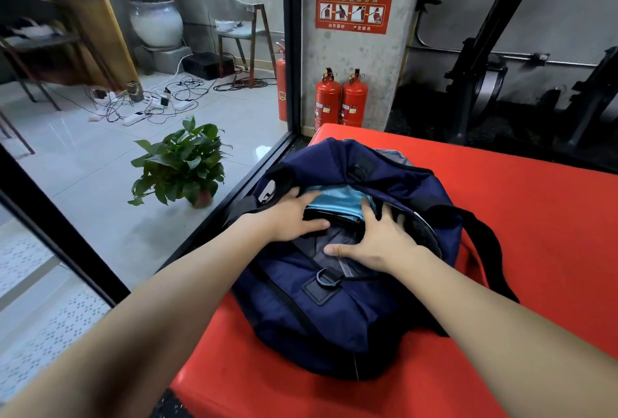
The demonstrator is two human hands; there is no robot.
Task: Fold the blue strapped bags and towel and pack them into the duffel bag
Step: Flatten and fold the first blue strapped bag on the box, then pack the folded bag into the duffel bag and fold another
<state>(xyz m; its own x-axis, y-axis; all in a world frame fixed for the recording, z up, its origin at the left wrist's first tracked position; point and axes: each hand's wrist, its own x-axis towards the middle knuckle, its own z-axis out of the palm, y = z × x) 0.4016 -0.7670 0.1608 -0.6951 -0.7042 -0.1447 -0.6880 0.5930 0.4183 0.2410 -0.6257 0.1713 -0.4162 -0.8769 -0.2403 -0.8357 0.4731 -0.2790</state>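
A navy duffel bag (337,314) lies open on a red padded bench (535,203). Inside its mouth sits a folded light-blue fabric bundle (337,198) with a dark strap edge below it. My left hand (294,213) lies flat on the bundle's left side, fingers spread and straight. My right hand (374,240) presses down at the bundle's right side, fingers spread over the grey lining. Neither hand curls round anything. The bag's black shoulder strap (481,237) trails off to the right.
A glass wall with a black frame (291,49) runs along the bench's left edge. Behind it stand a potted plant (182,163) and floor cables. Two red fire extinguishers (341,100) stand by a concrete pillar. Black exercise equipment (495,60) fills the far right.
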